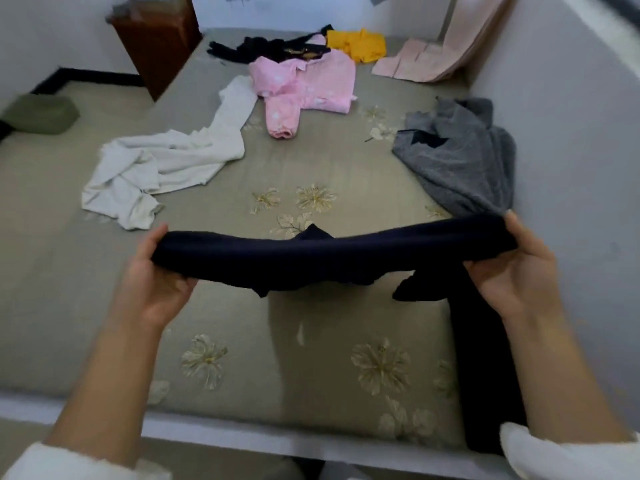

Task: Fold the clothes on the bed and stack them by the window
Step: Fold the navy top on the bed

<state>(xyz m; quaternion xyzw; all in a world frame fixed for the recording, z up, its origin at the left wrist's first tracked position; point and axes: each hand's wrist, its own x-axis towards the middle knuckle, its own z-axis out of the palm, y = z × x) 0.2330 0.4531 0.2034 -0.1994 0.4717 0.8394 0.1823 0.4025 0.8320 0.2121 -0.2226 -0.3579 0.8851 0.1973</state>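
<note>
- We cannot tell what kind of piece the navy garment (311, 258) is. It is bunched into one long band, and a dark length hangs from its right end past the near edge of the bed (311, 341).
- That hanging length is partly hidden behind the right forearm and cut off by the white sleeve (554, 452).
- Left hand (156, 275): grip curled round the band's left end, thumb on the far side, fingertips tucked under the cloth.
- Right hand (519, 271): grip curled round the right end in the same way.
- The band is held up over the near part of the bed, stretched left to right.
- Unfolded on the bed: white garment (173, 161) left, grey garment (464, 157) right, pink garment (304, 88) far; the black garment (263, 46) and yellow garment (360, 45) behind it are blurred.
</note>
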